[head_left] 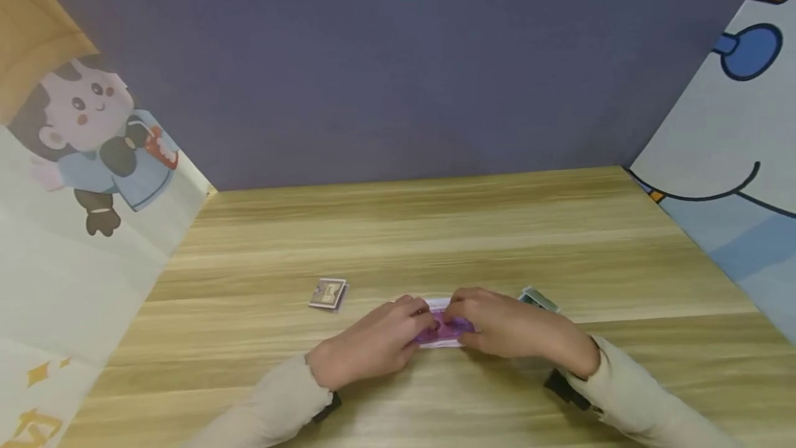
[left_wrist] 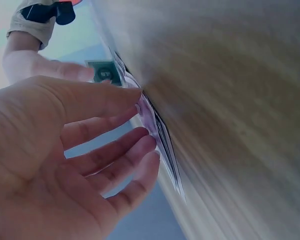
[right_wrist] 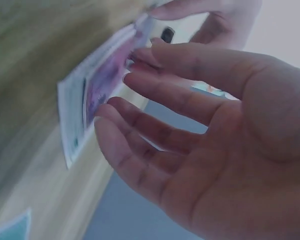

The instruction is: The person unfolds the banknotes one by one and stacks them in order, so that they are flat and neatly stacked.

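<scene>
A purple printed paper note (head_left: 443, 329) lies on pale paper layers in front of me, low on the table. My left hand (head_left: 381, 339) grips its left part, thumb and bent fingertips against the paper. From the other side my right hand (head_left: 506, 323) holds the note between thumb and fingers, covering its right end. Seen by the left wrist camera, the layered papers (left_wrist: 162, 137) form a thin, slightly spread stack. In the right wrist view the purple face (right_wrist: 107, 80) sits over a larger pale sheet (right_wrist: 70, 125).
A small folded brownish note (head_left: 328, 294) lies left of the hands on the wooden table (head_left: 398, 234). A greenish folded note (head_left: 538, 299) rests just beyond the right wrist. A dark panel (head_left: 398, 75) rises at the back, with patterned panels at both sides.
</scene>
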Tool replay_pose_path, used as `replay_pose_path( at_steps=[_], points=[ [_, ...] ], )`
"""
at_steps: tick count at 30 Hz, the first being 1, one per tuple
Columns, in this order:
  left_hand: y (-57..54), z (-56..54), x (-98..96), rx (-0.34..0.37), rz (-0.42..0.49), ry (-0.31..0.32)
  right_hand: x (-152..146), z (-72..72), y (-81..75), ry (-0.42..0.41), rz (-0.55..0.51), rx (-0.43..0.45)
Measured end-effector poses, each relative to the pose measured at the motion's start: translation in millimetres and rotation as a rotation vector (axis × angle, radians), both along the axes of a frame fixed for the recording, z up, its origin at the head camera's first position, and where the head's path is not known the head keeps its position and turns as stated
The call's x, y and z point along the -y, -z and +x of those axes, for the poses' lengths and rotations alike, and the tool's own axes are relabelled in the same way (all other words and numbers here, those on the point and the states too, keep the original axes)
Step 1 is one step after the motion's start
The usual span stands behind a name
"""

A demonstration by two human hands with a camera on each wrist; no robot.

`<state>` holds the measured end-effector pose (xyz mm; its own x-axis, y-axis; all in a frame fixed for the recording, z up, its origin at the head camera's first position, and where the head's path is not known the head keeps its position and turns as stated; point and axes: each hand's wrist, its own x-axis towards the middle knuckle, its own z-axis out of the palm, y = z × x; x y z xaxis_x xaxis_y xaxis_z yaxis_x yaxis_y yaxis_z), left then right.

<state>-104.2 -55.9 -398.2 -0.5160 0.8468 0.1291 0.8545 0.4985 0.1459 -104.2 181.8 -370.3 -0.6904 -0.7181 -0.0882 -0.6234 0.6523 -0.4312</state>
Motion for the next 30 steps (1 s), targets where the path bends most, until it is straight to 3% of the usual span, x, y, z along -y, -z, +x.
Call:
replay_pose_path(
  at_steps=[8,15,23,30],
  points=[
    [2.3,6.0,-1.9,0.002,0.031,-0.048,-12,-6.3,-19.8,0.102,-0.063,-0.039],
    [-4.6,3.5,-4.7,0.084,0.073,-0.058,-51,-4.9,-27.7,0.249,-0.183,-0.072],
    [-14.1,-6.1,-15.1,0.231,0.199,-0.090,-90,-10.4,-9.6,0.345,-0.229,-0.166],
    [-21.8,-15.7,-69.9,0.439,0.267,-0.179,-115,-9.3,17.1,0.418,-0.329,-0.054]
  ],
)
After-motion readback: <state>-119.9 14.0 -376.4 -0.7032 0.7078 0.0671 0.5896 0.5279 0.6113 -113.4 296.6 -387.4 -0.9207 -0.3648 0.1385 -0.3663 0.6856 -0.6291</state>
